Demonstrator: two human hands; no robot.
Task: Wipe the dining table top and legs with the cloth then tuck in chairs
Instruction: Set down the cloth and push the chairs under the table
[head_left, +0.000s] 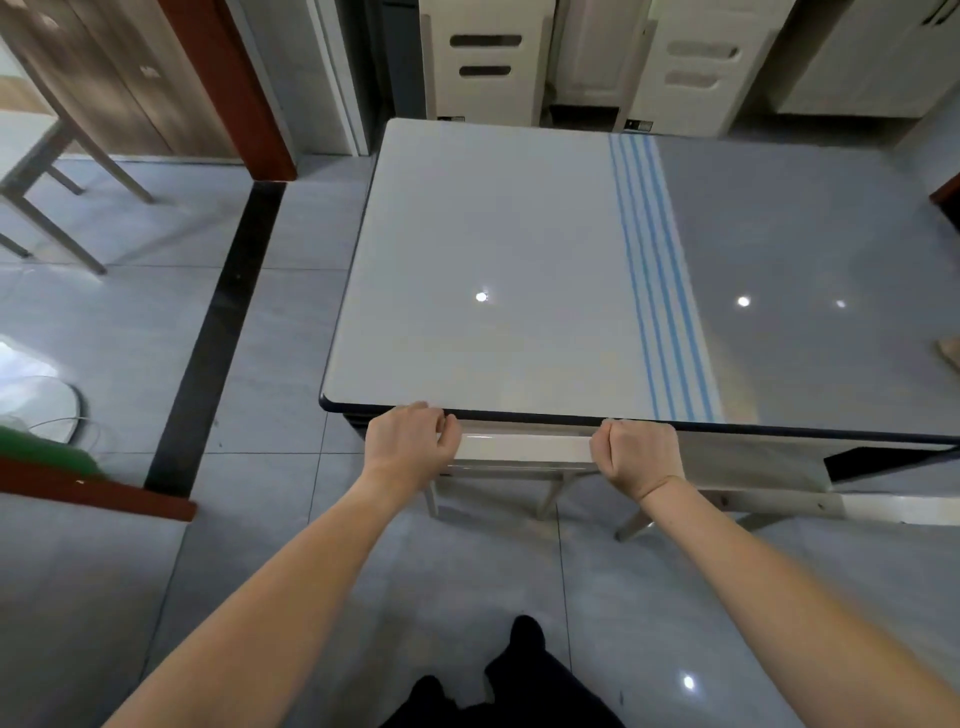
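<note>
My left hand (410, 441) and right hand (636, 454) curl around the chair (524, 448) back at the table (493, 260) edge; shoved askew, it could knock the rim.

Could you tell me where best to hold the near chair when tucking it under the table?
Grip the chair's flat top rail at both ends, from the near side, as the left hand and right hand do; it is the only exposed bar beneath the table edge.
</note>
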